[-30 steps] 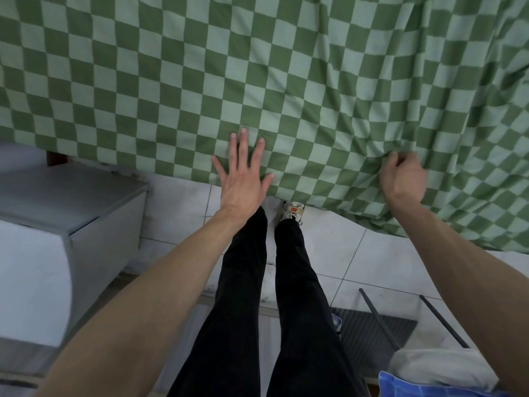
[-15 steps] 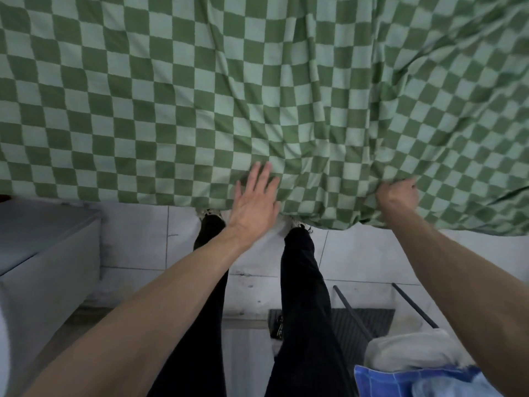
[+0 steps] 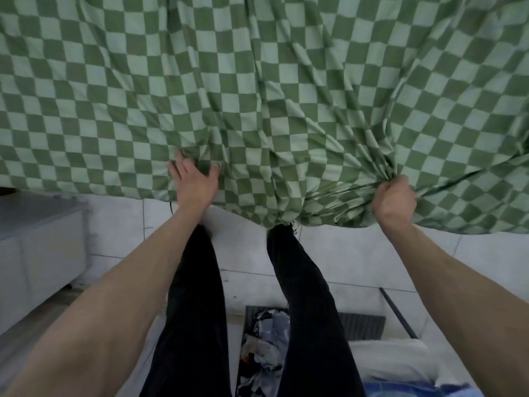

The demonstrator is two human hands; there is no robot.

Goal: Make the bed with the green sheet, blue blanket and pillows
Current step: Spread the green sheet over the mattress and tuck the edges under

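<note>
Right hand (image 3: 393, 202) grip clenched on bunched green sheet (image 3: 257, 96); left hand (image 3: 194, 184) grip half-curled into its hanging edge.

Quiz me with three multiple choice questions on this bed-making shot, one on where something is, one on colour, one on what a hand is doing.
1. Where is the grey cabinet?
A. left of the legs
B. right of the legs
C. on the bed

2. What colours is the checked sheet?
A. blue and white
B. two greens
C. red and grey

3. What is the right hand doing?
A. lying flat
B. hanging free
C. gripping bunched sheet

Answers:
1 A, it stands at the picture's left edge.
2 B, dark and pale green squares.
3 C, folds fan out from the closed fist.
</note>
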